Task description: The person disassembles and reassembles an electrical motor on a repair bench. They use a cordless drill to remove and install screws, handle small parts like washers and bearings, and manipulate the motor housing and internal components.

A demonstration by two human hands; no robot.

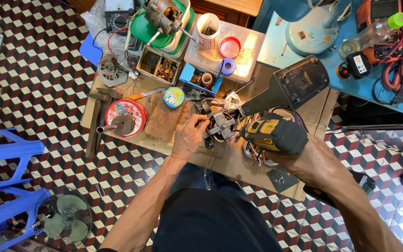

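Closest to the lens, the right hand (304, 158) is wrapped tight around the grip of a yellow-and-black cordless drill (274, 134), whose nose points left at a small grey fan motor (221, 125). That motor sits near the middle of the low wooden bench (313, 112), toward its front edge, among loose wires. From the left, the left hand (188, 136) reaches in with fingers curled, its thumb and forefinger pinched against the motor's left side. Just behind the drill, a dark fan base (291, 88) lies tilted toward the bench's right edge. Left of the hands, a round red tin (126, 116) sits near the bench's left edge, with a hammer (98, 122) beside it and a small round blue tin (174, 97) further back. Along the back edge stand a compartment box of small parts (159, 65) and a white cup (208, 29).
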